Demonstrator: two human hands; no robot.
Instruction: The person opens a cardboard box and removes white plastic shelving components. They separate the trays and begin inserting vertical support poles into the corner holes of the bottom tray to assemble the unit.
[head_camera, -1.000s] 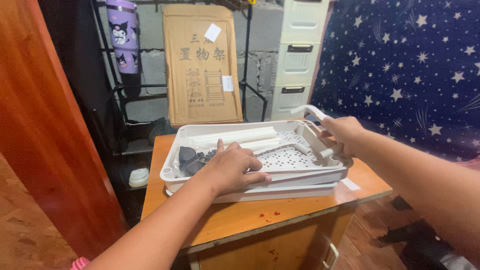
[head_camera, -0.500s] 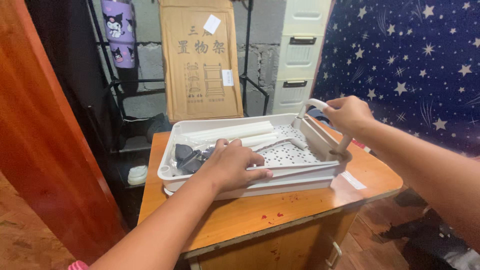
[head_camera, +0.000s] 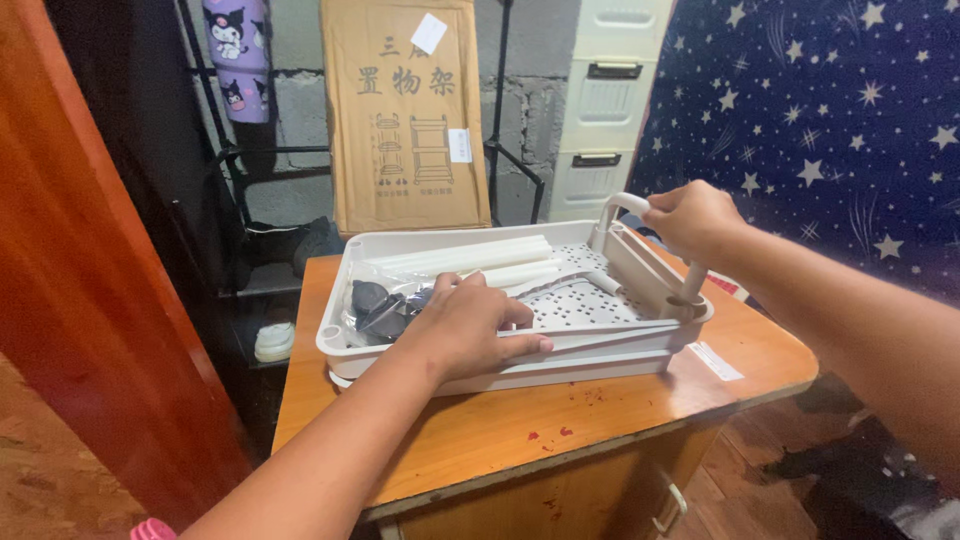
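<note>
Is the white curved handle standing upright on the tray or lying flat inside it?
Upright. The white handle arches above the tray rim at its right end, the right hand gripping its top; one leg sits in a corner socket.

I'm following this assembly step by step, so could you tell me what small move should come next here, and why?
Probably ease the curved white handle up and clear of the tray. The right hand grips its top, with its near leg seated in the tray's corner socket, while the left hand presses flat on the tray, bracing it on the wooden table.
</note>
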